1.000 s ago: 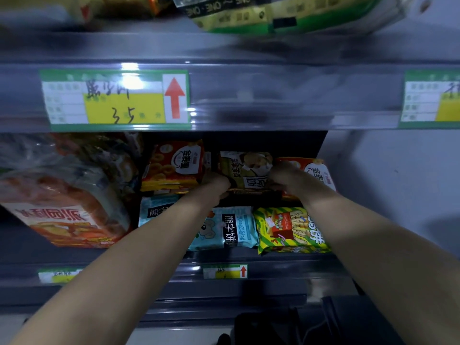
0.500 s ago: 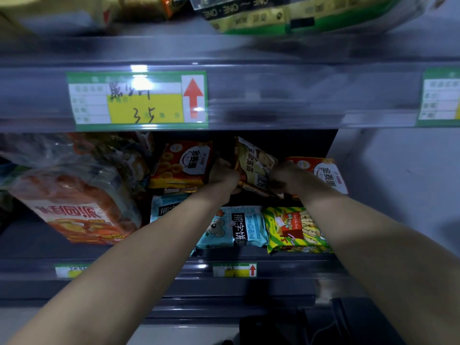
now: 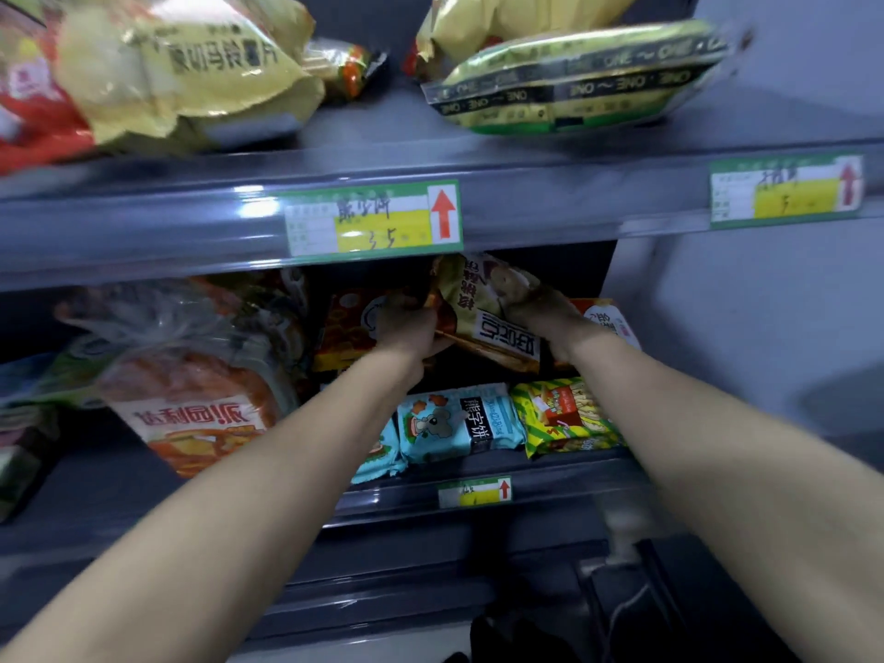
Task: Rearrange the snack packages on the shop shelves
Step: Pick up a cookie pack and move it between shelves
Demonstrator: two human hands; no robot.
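A tan snack package (image 3: 483, 311) with a white label is tilted in the back of the middle shelf. My left hand (image 3: 411, 330) grips its left lower edge and my right hand (image 3: 535, 303) grips its right upper side. Behind my left hand stands an orange biscuit package (image 3: 347, 327). A red package (image 3: 605, 318) shows behind my right wrist. In front lie a light blue bear-biscuit package (image 3: 459, 423) and a yellow-green striped package (image 3: 564, 413).
A large clear bag of orange snacks (image 3: 191, 390) fills the shelf's left. The upper shelf (image 3: 574, 203) carries big yellow bags (image 3: 191, 69) and a green-yellow pack (image 3: 574, 79). Price labels (image 3: 373, 220) line the shelf rails. A grey wall stands to the right.
The tan package went from lying flat between my hands to tilted and lifted higher at the shelf's back. The view has tipped upward, showing the upper shelf.
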